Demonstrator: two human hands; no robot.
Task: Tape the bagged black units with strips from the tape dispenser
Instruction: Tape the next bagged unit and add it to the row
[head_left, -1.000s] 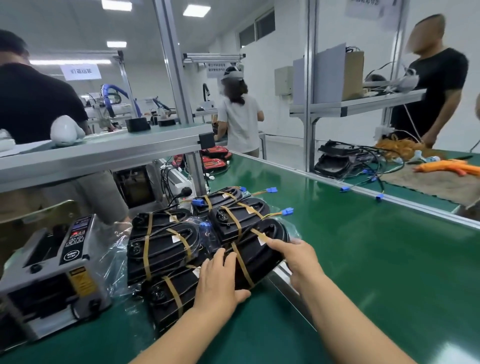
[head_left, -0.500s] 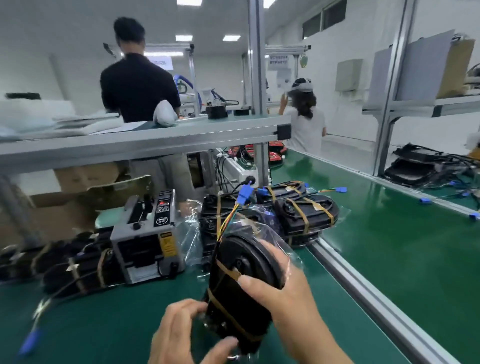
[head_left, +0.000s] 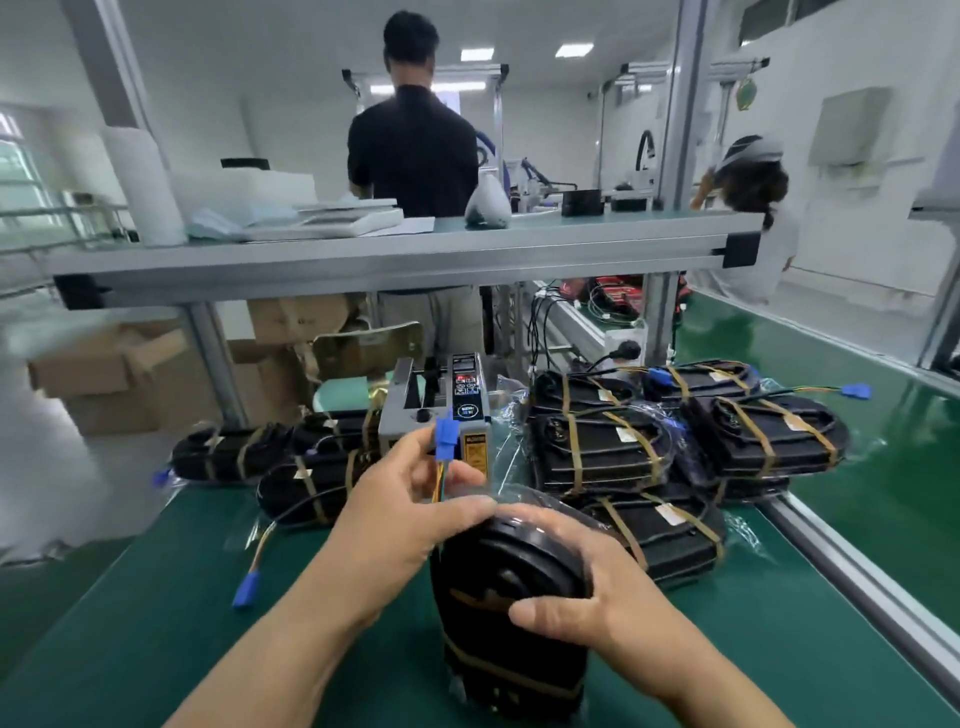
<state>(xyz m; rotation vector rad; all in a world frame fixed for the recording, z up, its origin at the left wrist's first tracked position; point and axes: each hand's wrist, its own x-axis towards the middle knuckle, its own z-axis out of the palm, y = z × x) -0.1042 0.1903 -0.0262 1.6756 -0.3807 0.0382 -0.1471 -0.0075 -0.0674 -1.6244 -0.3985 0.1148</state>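
Note:
A bagged black unit (head_left: 511, 597) wrapped in tan tape stands on end on the green mat in front of me. My right hand (head_left: 597, 587) grips its right side, thumb across the front. My left hand (head_left: 405, 509) holds the top of the bag, fingers curled by the unit's wire with a blue connector (head_left: 445, 440). The grey tape dispenser (head_left: 436, 415) stands just behind my left hand. A stack of taped black units (head_left: 675, 447) lies to the right of it, and more taped units (head_left: 291, 462) lie to its left.
A loose wire with a blue connector (head_left: 244, 592) lies on the mat at the left. An aluminium rail (head_left: 852, 566) borders the green conveyor at the right. A shelf (head_left: 395, 249) crosses overhead. A person in black stands behind it, another at the far right.
I lifted one bagged unit off the right stack, brought it in front of me and stood it on end. My left hand moved up to its top by the wire. The view swung left.

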